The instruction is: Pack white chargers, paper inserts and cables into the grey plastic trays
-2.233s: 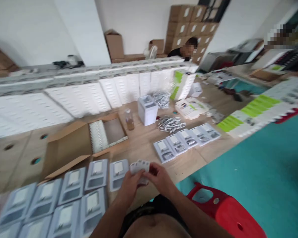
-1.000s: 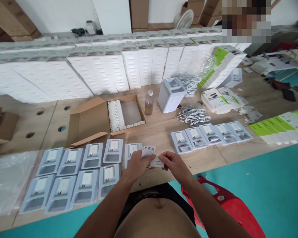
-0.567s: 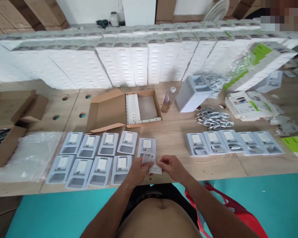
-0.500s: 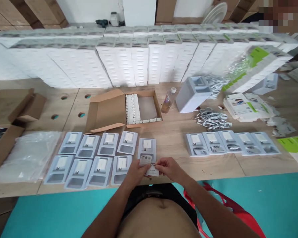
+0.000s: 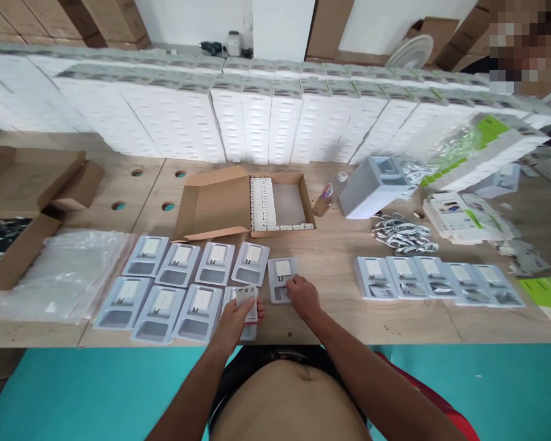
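My left hand (image 5: 232, 321) is closed around a small stack of printed cards (image 5: 248, 303), held above a grey plastic tray at the table's front edge. My right hand (image 5: 304, 298) is closed, fingertips pressed together at the lower compartment of another grey tray (image 5: 275, 263). Whatever those fingers pinch is hidden. A white plug adapter (image 5: 283, 268) lies in that tray's upper compartment. To the left, several similar trays (image 5: 197, 312) stand in two rows, each with a white adapter above and a bare lower compartment. The tray under my left hand is partly covered.
On the right stands a row of filled trays (image 5: 399, 294). Behind are a carton (image 5: 215, 208) of adapters, a bottle (image 5: 324, 202), stacked trays (image 5: 365, 190) and coiled cables (image 5: 406, 236). White boxes (image 5: 248, 122) wall the back. Plastic bags (image 5: 82, 263) lie left. Another person is at upper right.
My hands have parted. The left hand moved left with the printed cards, over a front-row tray. My right hand left the cards and moved up to the single tray's lower compartment. The view shifted.
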{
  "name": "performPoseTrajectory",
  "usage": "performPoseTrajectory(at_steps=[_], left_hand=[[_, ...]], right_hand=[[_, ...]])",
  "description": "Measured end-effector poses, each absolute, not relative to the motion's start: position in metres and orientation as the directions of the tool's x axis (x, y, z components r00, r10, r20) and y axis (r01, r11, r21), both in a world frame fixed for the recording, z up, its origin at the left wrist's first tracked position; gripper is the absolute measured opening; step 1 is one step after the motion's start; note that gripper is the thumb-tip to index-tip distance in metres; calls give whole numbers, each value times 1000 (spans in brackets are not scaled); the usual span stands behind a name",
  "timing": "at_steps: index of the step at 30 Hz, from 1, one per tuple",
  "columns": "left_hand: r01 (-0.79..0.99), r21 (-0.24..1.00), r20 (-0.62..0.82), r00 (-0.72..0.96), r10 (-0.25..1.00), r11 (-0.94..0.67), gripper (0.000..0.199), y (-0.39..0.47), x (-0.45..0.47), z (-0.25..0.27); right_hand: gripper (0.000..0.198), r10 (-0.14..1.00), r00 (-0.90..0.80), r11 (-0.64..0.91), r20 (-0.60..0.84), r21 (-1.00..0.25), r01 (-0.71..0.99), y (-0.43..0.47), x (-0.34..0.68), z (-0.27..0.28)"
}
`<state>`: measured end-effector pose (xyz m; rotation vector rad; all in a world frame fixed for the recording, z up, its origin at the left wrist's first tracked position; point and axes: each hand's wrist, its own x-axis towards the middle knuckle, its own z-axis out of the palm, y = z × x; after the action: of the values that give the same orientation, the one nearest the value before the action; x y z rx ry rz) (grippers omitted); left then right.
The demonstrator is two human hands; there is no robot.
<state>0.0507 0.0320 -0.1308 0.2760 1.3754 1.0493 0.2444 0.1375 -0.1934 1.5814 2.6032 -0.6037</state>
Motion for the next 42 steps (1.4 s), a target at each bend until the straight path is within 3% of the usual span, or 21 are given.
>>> performPoseTrajectory(at_steps=[9,15,21,24,26,28,30,33,37,40,42], left_hand=[[-572,599,-729,-97,678,561,29,30,44,-129],[-605,565,-751,-95,654,560,27,33,42,-122],[-633,566,-726,-79,683,528,26,21,58,-110],[-611,596,-725,-130,677,521,27,14,79,-107],[-581,614,-721,-137,680,534,31,9,100,-106],[-540,635,-708,-120,696,553,36,4,124,-103],[-494,655,-694,-93,714,572,38,-2,149,-99],[-448,693,-659,-77,748,565,36,-16,181,-91],[-385,715,-666,-121,736,583,34,-41,197,-81],[-379,687,-703,-128,700,620,35,-59,195,-72],[-403,648,-737,-119,666,646,33,-66,192,-67]], right_hand=[[23,684,-712,680,-161,-212,701,116,270,-193],[36,822,-543,544,-174,-43,838,136,339,-203],[38,893,-440,443,-97,10,896,153,400,-188],[36,931,-365,365,22,-123,923,133,403,-172],[26,950,-310,299,34,-385,873,109,391,-159],[21,950,-300,159,-83,-699,697,79,371,-147],[24,905,-351,-65,-241,-893,445,50,350,-135],[25,837,-445,-301,-318,-947,110,18,332,-121],[19,831,-451,-425,-327,-895,-134,-5,335,-117],[18,850,-438,-395,-291,-904,-165,-18,345,-118],[21,887,-421,-263,-190,-957,-122,-27,350,-117]])
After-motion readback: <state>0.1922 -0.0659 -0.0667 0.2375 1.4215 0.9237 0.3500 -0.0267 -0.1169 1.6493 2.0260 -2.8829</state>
